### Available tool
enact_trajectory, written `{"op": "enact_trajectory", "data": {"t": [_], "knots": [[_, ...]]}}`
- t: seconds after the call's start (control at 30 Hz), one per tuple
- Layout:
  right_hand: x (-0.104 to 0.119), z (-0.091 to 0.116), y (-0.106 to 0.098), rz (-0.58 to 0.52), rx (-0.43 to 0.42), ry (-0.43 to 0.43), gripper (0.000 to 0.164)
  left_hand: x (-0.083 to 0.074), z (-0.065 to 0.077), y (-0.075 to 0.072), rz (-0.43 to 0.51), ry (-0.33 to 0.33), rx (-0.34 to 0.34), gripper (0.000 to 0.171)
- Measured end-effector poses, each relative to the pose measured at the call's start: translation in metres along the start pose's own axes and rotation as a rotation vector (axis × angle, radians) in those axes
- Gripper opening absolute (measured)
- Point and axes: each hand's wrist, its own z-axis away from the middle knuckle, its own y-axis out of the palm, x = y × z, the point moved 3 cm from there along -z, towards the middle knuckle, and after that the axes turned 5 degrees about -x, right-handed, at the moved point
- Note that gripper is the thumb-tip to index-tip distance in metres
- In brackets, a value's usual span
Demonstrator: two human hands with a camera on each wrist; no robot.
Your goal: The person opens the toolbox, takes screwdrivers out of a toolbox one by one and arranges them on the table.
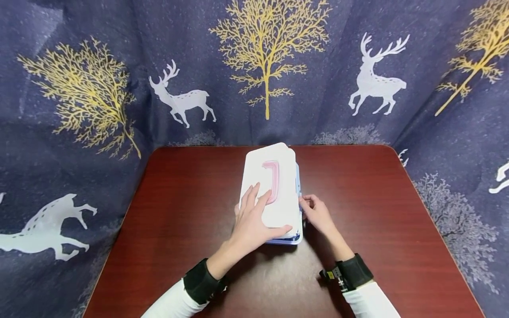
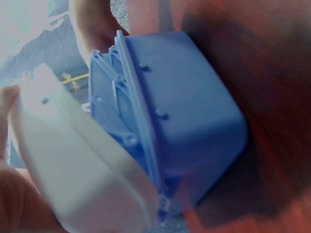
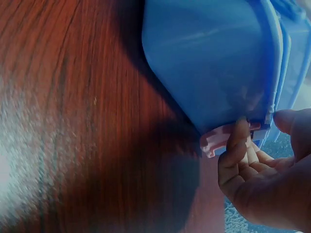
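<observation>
Blue plastic storage box (image 2: 199, 92), with the spread, fairly straight fingers of the left hand (image 1: 251, 223) laid over the top of its white lid (image 1: 284, 181); the left thumb reaches across to the lid's near right corner. Fingers of the right hand (image 1: 318, 215) are bent and grasp a pink latch (image 3: 216, 139) on the box's right side, an index fingertip on it and the thumb up near the rim. A pink handle (image 1: 275, 179) lies on the lid, just past the left fingertips. The lid sits askew and tilted, raised along its right side; in the gap, the left wrist view shows slim blue hinged arms (image 2: 107, 114). Two small studs (image 2: 162, 114) stick out of the box's near end. The box rests on a dark red-brown wooden table (image 1: 191, 190), around the middle. Each wrist wears a black band (image 1: 199, 279) next to a white sleeve (image 1: 171, 302). Beyond the table hangs a dark blue cloth (image 1: 230, 128) printed with yellow trees (image 1: 267, 66) and white deer (image 1: 379, 81).
</observation>
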Motion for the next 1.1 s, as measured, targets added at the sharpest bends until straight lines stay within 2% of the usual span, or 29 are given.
{"op": "enact_trajectory", "data": {"t": [0.17, 0.37, 0.67, 0.8, 0.9, 1.03, 1.1], "knots": [[0.004, -0.004, 0.001, 0.021, -0.03, -0.024, 0.036, 0.006, 0.001, -0.008, 0.117, 0.012, -0.087, 0.096], [0.002, -0.006, 0.001, 0.012, -0.031, -0.006, 0.036, 0.012, 0.003, -0.009, 0.237, 0.014, -0.17, 0.09], [-0.009, -0.005, -0.002, 0.078, -0.052, -0.019, 0.04, 0.031, 0.007, -0.014, 0.471, 0.082, -0.324, 0.081], [-0.01, -0.006, -0.006, 0.088, -0.071, -0.055, 0.038, 0.042, 0.008, -0.014, 0.578, 0.09, -0.359, 0.08], [-0.009, -0.006, -0.01, 0.085, -0.084, -0.079, 0.035, 0.051, 0.009, -0.01, 0.704, 0.11, -0.386, 0.082], [-0.011, -0.004, -0.018, 0.091, -0.097, -0.077, 0.032, 0.067, 0.013, -0.003, 0.865, 0.14, -0.406, 0.088], [-0.014, -0.004, -0.022, 0.096, -0.1, -0.076, 0.032, 0.075, 0.016, 0.0, 0.903, 0.145, -0.406, 0.085]]}}
